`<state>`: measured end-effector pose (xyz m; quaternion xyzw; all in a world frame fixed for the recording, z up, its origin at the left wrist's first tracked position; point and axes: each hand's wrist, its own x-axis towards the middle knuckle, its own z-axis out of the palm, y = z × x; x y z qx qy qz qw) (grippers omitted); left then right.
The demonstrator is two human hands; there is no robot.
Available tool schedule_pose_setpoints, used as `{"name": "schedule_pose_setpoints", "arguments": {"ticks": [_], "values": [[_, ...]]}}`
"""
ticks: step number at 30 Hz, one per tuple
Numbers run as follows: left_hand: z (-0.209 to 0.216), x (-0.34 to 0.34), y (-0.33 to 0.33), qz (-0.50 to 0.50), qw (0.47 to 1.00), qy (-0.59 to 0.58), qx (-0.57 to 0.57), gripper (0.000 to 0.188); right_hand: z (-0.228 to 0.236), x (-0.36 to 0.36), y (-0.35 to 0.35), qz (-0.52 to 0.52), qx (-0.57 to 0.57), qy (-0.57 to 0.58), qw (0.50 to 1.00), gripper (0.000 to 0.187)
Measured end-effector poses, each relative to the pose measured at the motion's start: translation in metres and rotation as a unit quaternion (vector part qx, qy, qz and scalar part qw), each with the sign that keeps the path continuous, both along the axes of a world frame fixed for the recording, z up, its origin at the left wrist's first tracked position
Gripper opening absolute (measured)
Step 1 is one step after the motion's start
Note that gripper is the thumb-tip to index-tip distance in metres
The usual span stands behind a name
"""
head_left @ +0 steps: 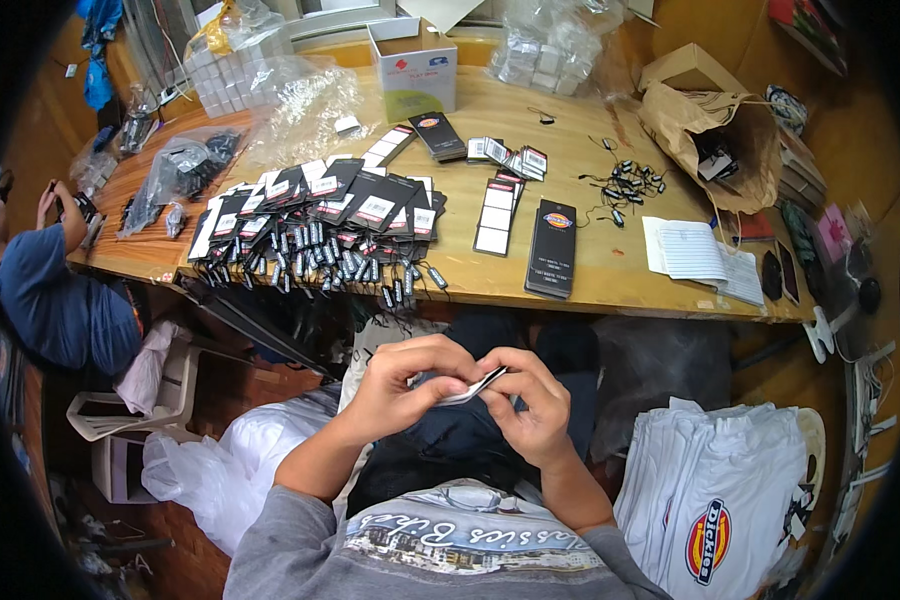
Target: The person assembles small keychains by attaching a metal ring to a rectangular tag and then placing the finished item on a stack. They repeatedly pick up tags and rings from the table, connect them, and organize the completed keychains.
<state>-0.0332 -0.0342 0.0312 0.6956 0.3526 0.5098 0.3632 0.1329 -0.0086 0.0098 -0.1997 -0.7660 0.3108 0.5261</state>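
Over my lap, my left hand (410, 385) and my right hand (530, 400) are both closed on one small card tag (475, 387), white with a dark edge. It is tilted, and the fingers hide most of it. Beyond them on the table, a black stack of hang tags (551, 248) lies close to the near edge. To its left are tags with white label panels (495, 216). Farther left spreads a big pile of black and white hang tags (350, 200), their dark strings and small seals hanging toward the table's near edge.
Loose black strings (625, 185), a brown paper bag (720, 145) and an open notebook (685, 250) occupy the table's right. A white box (413, 75) stands at the back. Folded white shirts (710, 490) sit at my right; another person (60, 290) sits far left.
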Motion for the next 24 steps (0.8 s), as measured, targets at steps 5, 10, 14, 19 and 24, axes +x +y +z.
{"name": "schedule_pose_setpoints", "arguments": {"ticks": [5, 10, 14, 19, 24], "values": [[-0.002, 0.000, 0.001, -0.021, 0.998, -0.034, -0.048, 0.007, 0.001, 0.000, -0.006, -0.007, 0.012, -0.029, 0.999, 0.009], [0.001, 0.002, -0.001, -0.028, 0.999, -0.014, -0.045, 0.006, -0.003, -0.005, -0.013, -0.004, -0.045, 0.007, 0.999, 0.014], [-0.003, 0.002, -0.003, -0.037, 0.997, -0.032, -0.057, 0.007, -0.010, -0.008, -0.017, 0.010, -0.086, 0.044, 0.995, 0.020], [-0.007, 0.002, -0.006, -0.032, 0.995, -0.053, -0.077, 0.007, -0.015, -0.009, -0.018, 0.106, -0.187, 0.134, 0.967, 0.013], [-0.010, 0.010, -0.008, 0.083, 0.992, 0.052, 0.083, 0.010, -0.008, -0.010, -0.017, 0.187, -0.300, 0.183, 0.917, 0.028]]}}
